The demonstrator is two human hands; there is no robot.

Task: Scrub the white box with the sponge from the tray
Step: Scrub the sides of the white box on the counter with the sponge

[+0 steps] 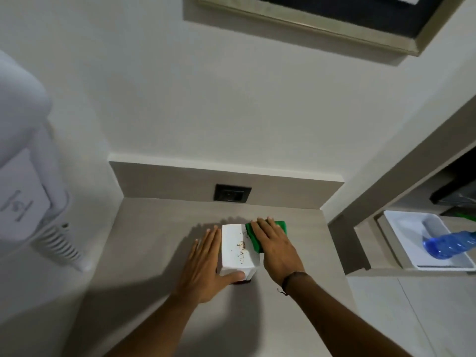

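Left hand (206, 264) flat against white box (233, 261) left side, thumb across near end. Right hand (275, 249), fingers straight, presses green sponge (279, 224) at box right edge. Brown specks (241, 246) on top.

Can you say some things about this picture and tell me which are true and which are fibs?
1. The sponge is green. True.
2. The white box has brown specks on top. True.
3. The left hand presses on the sponge. False: the right hand lies flat on it, while the left hand rests against the box's side.
4. A blue bottle lies in the white tray. True.
5. The box sits inside the tray. False: it stands on the counter, apart from the tray.
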